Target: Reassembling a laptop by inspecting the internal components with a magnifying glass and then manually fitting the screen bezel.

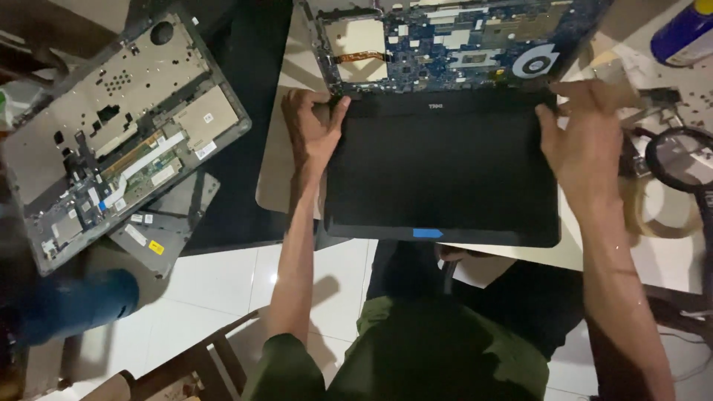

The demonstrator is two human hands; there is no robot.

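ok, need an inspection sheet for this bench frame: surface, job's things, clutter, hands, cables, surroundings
Surface: pale tabletop, mostly covered.
Job's things: flat black laptop screen panel with a blue tape strip on its near edge, lying in front of an opened laptop base with exposed blue circuit board.
Clutter: second dismantled grey laptop chassis at left; round black-rimmed magnifier and blue-and-yellow spray can at right.
Hands: left hand grips the panel's far-left corner; right hand at its far-right corner, fingers spread.
Cables: orange flat ribbon cable on the open base.
Surroundings: white tiled floor; wooden chair frame below.
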